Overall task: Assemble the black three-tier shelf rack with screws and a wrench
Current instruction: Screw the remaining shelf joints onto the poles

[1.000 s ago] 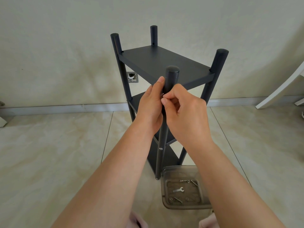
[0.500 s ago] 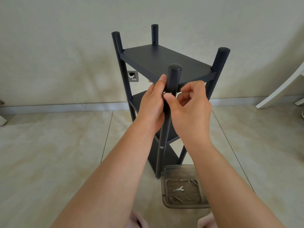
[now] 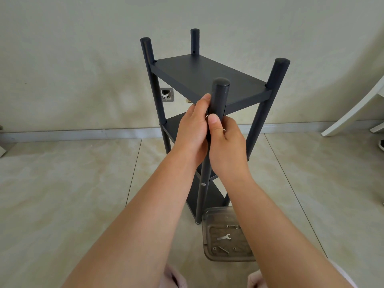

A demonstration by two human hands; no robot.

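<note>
Rack (image 3: pixel 209 80) stands upright on the tiled floor (image 3: pixel 62 183) in front of the wall, close to finished by my reckoning: four posts up, and three shelves seated between them, the top one plainly level, the middle and bottom ones partly hidden behind my arms. I am working at the near post (image 3: pixel 218 96), right at the corner where the top shelf meets it. My left hand (image 3: pixel 193 132) wraps the post from the left side, fingers curled round it, steadying it. My right hand (image 3: pixel 226 144) is closed at the same joint, thumb pressed against the post and the fingers pinching something small and metallic there; I judge it to be a screw or a small key going into the top joint, but it is too hidden to name. One screw head (image 3: pixel 203 184) already shows lower on this post, so that lower joint looks done. What remains, I think, is this top corner and perhaps a final tightening all round. Just beside the post's foot sits one clear plastic tray (image 3: pixel 207 221) holding one small wrench (image 3: pixel 224 237) and, as far as I can count, about four loose screws and bits.
</note>
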